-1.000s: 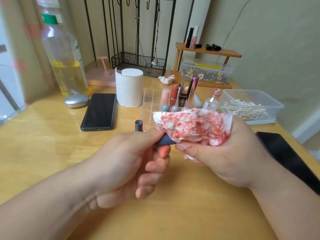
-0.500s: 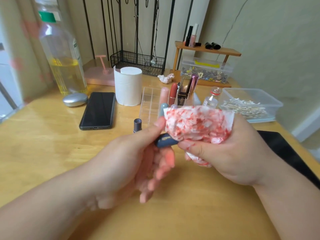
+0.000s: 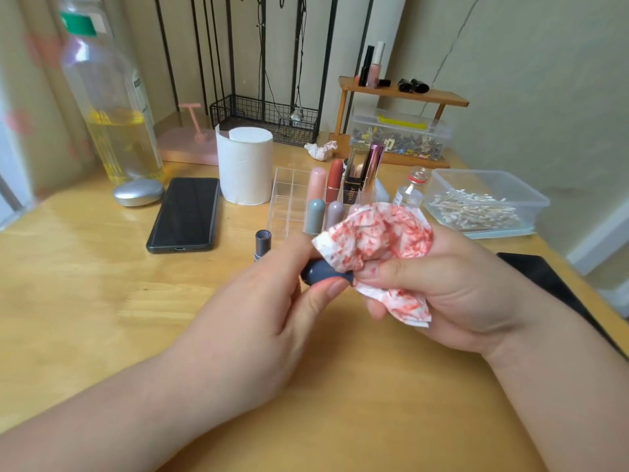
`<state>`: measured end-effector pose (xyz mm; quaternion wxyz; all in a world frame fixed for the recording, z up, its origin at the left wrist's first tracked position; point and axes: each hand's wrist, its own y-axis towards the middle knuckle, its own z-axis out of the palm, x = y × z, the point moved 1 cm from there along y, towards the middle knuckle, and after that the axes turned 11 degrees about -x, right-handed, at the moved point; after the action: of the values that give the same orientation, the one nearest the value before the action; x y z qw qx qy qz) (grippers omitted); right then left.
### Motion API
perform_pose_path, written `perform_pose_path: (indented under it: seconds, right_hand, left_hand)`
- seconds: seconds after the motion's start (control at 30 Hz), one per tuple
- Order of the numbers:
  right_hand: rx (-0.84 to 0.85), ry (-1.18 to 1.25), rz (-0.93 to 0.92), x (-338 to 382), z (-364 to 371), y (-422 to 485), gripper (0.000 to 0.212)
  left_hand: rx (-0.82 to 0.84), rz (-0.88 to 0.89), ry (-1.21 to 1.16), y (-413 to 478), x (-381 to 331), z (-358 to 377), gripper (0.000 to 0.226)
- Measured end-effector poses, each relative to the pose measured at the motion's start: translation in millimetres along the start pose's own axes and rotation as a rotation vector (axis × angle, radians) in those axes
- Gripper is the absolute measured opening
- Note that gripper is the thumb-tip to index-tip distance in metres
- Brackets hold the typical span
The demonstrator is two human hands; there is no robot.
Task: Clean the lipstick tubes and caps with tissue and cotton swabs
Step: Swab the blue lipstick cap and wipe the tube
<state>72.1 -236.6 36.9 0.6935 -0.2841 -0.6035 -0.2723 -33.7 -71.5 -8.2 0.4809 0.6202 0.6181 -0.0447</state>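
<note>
Left hand (image 3: 265, 301) pinches a blue cap (image 3: 318, 271), right hand (image 3: 452, 284) grips stained tissue (image 3: 377, 236); a cleaner patch should wipe better.

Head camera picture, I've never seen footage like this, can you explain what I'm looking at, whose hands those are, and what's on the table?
There is no machine here. A person wears one camera on the head, looking forward and down, so both arms reach in from the bottom edge. The left hand pinches a dark blue lipstick part; I cannot tell whether it is a cap or a tube. The right hand grips a crumpled tissue stained red, pressed over that part's other end. On the wooden table are a phone, a paper roll, a clear organiser holding lipsticks, a small grey tube standing alone, and a plastic box of cotton swabs.
</note>
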Motion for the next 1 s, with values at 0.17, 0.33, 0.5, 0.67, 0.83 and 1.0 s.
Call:
perform_pose_path:
  seconds: [0.17,0.33,0.5,0.67,0.83,1.0]
  right_hand:
    - [-0.046,-0.292,-0.115,5,2,-5,0.013]
    - [-0.076,-0.499,-0.203,9,3,-8,0.016]
    - [-0.027,-0.481,-0.078,7,1,-7,0.015]
    - [-0.094,0.024,0.245,-1,7,2,0.018]
    - [-0.280,0.081,0.284,1,-8,9,0.030]
    - [-0.295,0.152,0.190,5,-16,10,0.020]
  left_hand:
    - [0.041,-0.080,-0.164,8,1,-5,0.033]
    - [0.329,-0.209,-0.216,6,0,-6,0.031]
    - [0.177,0.139,0.092,6,0,-8,0.009]
    - [0.057,0.211,0.290,7,-1,-7,0.011]
    - [0.069,0.058,0.063,7,5,-12,0.015]
    - [0.087,-0.083,-0.526,6,-6,-19,0.018]
